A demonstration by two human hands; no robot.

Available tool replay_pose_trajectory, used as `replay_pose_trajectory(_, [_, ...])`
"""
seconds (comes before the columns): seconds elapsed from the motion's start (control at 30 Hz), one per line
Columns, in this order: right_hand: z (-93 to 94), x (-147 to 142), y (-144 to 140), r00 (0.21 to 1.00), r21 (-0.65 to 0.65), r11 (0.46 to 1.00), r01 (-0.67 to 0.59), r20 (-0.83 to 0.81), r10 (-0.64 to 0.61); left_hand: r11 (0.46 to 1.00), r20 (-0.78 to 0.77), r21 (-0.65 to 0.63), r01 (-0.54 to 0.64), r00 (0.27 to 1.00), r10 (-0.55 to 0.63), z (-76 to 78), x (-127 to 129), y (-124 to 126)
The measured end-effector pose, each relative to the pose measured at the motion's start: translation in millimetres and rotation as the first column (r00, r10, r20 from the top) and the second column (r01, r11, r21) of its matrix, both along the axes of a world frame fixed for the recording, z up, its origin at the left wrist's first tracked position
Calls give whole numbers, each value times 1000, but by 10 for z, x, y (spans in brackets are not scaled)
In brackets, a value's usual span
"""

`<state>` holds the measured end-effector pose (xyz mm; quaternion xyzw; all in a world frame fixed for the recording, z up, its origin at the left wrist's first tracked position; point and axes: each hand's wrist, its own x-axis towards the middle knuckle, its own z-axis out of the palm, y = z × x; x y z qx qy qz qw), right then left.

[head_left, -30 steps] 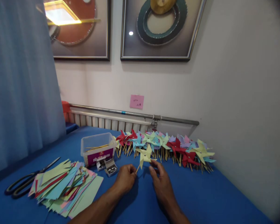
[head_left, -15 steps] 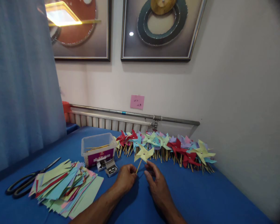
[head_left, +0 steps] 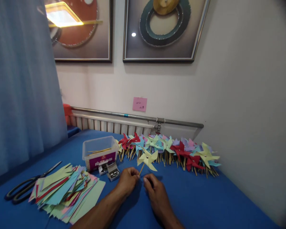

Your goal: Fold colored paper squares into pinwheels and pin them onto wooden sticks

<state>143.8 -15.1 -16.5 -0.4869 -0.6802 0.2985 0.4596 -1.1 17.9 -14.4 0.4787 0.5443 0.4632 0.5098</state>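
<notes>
Along the far edge of the blue surface (head_left: 212, 203) runs a row of pinwheels (head_left: 168, 145). Before them, the left hand (head_left: 129, 180) still pinches a yellow pinwheel (head_left: 148, 157) by its stick (head_left: 142, 169); its blades (head_left: 153, 156) have turned slightly, and the right hand (head_left: 158, 193) has dropped lower, fingers (head_left: 147, 183) loosely curled, released.

Well inside the table's right edge (head_left: 231, 197), the left hand (head_left: 128, 181) is pinched, the right hand (head_left: 156, 191) beside it, loosely curled.

Beyond the left hand (head_left: 128, 182), a radiator (head_left: 103, 125) lines the pale wall (head_left: 240, 79), and a blue curtain (head_left: 23, 82) hangs farther left.
</notes>
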Motion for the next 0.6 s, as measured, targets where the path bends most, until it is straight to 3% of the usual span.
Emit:
replay_pose_trajectory(0.2, [-134, -9, 102, 992, -89, 996, -4, -128, -8, 995, -78, 72, 71, 995, -65, -35, 87, -81])
replay_pose_trajectory(0.33, [-176, -1, 144, 981, -102, 995, 5, -193, -25, 979, -196, 198, 51, 981, -11, -87, 116, -115])
replay_pose_trajectory(0.6, [-222, 9, 175, 979, -133, 990, 53, -188, -78, 970, -241, 239, 45, 970, 14, -151, 136, -107])
